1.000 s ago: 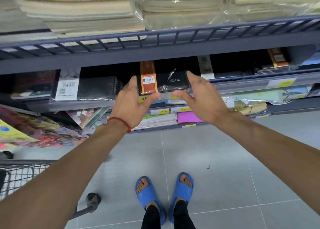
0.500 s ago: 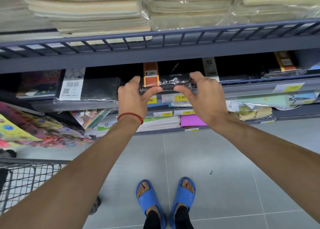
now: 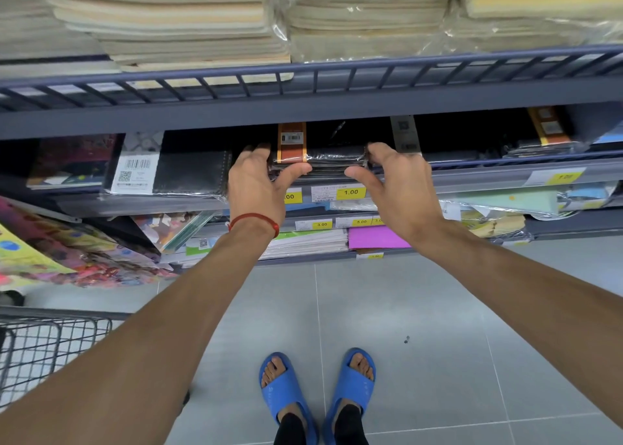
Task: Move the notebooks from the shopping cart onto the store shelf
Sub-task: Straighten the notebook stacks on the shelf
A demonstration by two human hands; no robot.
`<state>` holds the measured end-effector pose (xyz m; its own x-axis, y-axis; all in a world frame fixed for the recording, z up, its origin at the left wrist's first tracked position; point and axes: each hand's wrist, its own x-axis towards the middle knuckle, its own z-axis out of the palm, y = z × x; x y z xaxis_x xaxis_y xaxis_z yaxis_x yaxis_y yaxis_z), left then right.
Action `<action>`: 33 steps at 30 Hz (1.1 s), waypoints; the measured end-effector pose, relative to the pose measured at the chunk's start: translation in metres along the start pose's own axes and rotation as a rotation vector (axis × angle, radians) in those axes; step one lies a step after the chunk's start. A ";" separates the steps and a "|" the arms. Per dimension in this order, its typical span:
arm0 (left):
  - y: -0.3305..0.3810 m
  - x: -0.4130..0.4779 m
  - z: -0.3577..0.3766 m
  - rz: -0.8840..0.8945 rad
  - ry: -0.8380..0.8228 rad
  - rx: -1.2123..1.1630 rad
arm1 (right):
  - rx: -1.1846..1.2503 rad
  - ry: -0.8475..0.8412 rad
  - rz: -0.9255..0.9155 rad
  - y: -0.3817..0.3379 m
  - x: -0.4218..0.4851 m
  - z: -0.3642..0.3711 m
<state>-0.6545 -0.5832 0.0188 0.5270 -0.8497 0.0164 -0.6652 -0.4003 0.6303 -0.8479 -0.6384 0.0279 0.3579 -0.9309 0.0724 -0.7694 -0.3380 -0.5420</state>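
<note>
Black plastic-wrapped notebooks (image 3: pixel 333 163), banded in orange (image 3: pixel 291 144), are clasped at both ends. The fingers (image 3: pixel 251 151) of the left hand (image 3: pixel 256 188) are curled round the left end, with the thumb laid against the front edge. The fingers (image 3: pixel 379 149) of the right hand (image 3: pixel 401 188) are curled over the right end, the thumb stretched along the front. The pack is seated on the middle store shelf (image 3: pixel 472 178), just above a yellow price tag (image 3: pixel 350 192). A red string (image 3: pixel 256 218) is worn on the left wrist. Paler wrapped stacks (image 3: pixel 188 23) are piled on the tier above. A wire shopping cart (image 3: pixel 50 343) is seen at lower left, and blue slides (image 3: pixel 286 394) on grey floor tiles (image 3: pixel 438 309).
</note>
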 end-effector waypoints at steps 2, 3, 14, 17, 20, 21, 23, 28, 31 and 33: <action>0.000 0.000 0.001 0.002 0.009 -0.001 | -0.006 0.006 -0.005 0.002 0.000 0.001; 0.000 -0.001 0.001 0.007 0.011 0.004 | -0.011 0.009 -0.007 0.002 0.000 0.001; 0.000 -0.008 -0.007 0.105 -0.153 0.093 | -0.008 -0.090 0.038 0.005 0.002 -0.003; 0.003 -0.006 -0.012 0.063 -0.176 0.101 | 0.008 -0.132 0.023 0.004 0.005 -0.004; 0.004 0.000 -0.011 0.035 -0.182 0.032 | 0.024 -0.180 0.004 0.003 0.011 -0.004; 0.004 0.002 -0.011 0.026 -0.192 0.021 | 0.018 -0.203 -0.003 0.003 0.014 -0.004; 0.005 0.005 -0.011 0.012 -0.234 0.028 | -0.017 -0.251 -0.028 0.004 0.019 -0.005; 0.005 0.008 -0.011 0.024 -0.300 -0.028 | -0.072 -0.301 -0.030 0.004 0.022 -0.006; 0.007 0.007 -0.011 0.029 -0.299 -0.032 | -0.058 -0.301 0.016 0.002 0.023 -0.006; 0.008 0.006 -0.009 0.028 -0.276 -0.031 | -0.047 -0.288 0.040 0.003 0.025 -0.004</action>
<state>-0.6521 -0.5889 0.0310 0.3416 -0.9234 -0.1754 -0.6589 -0.3683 0.6559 -0.8438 -0.6629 0.0310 0.4572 -0.8682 -0.1930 -0.8073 -0.3141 -0.4996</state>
